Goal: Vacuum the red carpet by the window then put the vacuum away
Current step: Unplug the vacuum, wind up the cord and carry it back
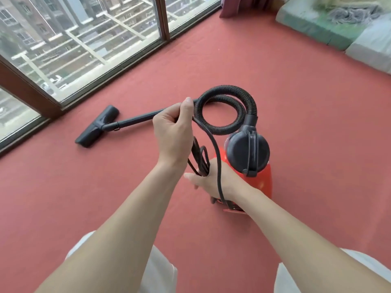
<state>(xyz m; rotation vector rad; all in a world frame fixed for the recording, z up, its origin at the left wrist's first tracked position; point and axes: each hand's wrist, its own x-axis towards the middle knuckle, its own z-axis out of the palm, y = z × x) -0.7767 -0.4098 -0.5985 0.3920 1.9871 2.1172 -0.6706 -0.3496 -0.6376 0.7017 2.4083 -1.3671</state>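
Observation:
A small red vacuum [261, 176] with a black round top stands on the red carpet [296, 102]. Its ribbed black hose [228, 92] curls in a loop to a black wand, and the floor head [97, 125] lies by the window. My left hand [171, 130] grips the black power cord [216, 153] raised above the vacuum. Lower down, my right hand [213, 178] holds several coiled loops of the same cord beside the red body. One strand runs over my right wrist down to the vacuum's base.
A large window [84, 45] with a brown frame runs along the left and far side. Cushions and bedding [342, 24] lie at the far right. A dark red curtain [230, 5] hangs at the top. My legs in white show at the bottom.

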